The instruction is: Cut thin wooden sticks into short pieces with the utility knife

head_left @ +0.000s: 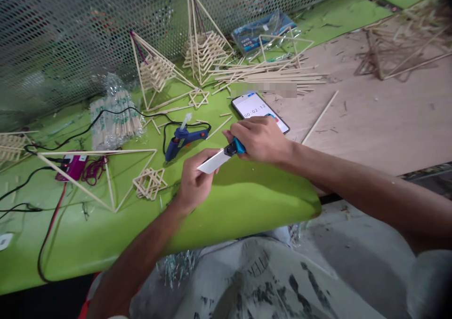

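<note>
Right hand (263, 138) clamps blue cutter (229, 150) — blade (213, 162) crossing before left hand (195, 183), its fingers curled, grip unclear.

We saw a silver-bladed, blue-and-black cutter (229, 150). At nine o'clock we noted a magenta power strip (75, 169); at ten, dotted grey mesh (102, 36).
</note>
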Demonstrator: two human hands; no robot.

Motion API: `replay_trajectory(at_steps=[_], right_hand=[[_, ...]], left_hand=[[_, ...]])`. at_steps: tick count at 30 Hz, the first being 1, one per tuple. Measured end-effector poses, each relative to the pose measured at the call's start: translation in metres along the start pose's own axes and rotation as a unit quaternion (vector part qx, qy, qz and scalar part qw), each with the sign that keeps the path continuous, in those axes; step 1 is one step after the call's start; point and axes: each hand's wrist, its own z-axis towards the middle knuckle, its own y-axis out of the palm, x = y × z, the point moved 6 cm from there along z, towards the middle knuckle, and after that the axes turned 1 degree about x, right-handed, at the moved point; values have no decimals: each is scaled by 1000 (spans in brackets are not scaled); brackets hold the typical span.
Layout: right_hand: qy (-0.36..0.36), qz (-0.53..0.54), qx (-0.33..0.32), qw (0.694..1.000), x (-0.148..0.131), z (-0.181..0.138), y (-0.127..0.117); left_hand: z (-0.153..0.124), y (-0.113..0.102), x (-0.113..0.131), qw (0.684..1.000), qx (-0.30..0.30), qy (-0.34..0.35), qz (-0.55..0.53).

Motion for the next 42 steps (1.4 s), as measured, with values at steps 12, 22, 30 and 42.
replay_trajectory(at_steps=[12,22,30,42], right_hand=[[159,15,75,984,84,4,-21],[-121,13,74,990,-7,-8,-5],[-102,29,41,994,-2,-8,-3],[-74,57,-3,996,0,-6,-1]], left_hand=[[-13,4,5,998,-27,-44,-25],[-8,4,-15,995,-22,-78,-60],[-6,2,-11,999,-19,-42,-25],[-6,1,-5,999,-33,2,4]])
